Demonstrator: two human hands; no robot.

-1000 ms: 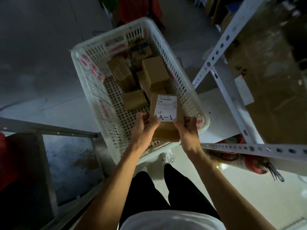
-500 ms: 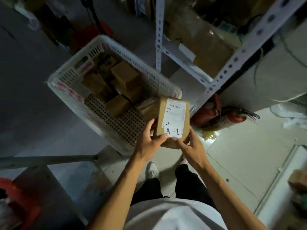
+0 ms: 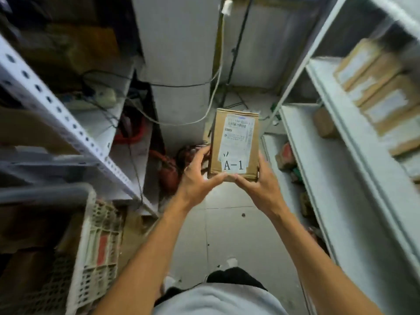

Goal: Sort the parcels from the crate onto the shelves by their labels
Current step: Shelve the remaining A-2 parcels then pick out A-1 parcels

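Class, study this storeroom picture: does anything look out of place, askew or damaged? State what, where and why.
The held parcel looks intact, its A-1 label flat. The oddity is loose cables hanging down the pillar and trailing to the floor, beside red objects lying on the floor at the left shelf's foot.

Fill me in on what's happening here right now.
A person is holding a cardboard parcel out in front of them with both hands, the left hand gripping its lower left edge and the right hand its lower right. Its white label reads "A-1". The white crate sits at lower left. White shelves stand to the right, with other labelled parcels already on an upper shelf. The A-1 parcel is not yet on any shelf.
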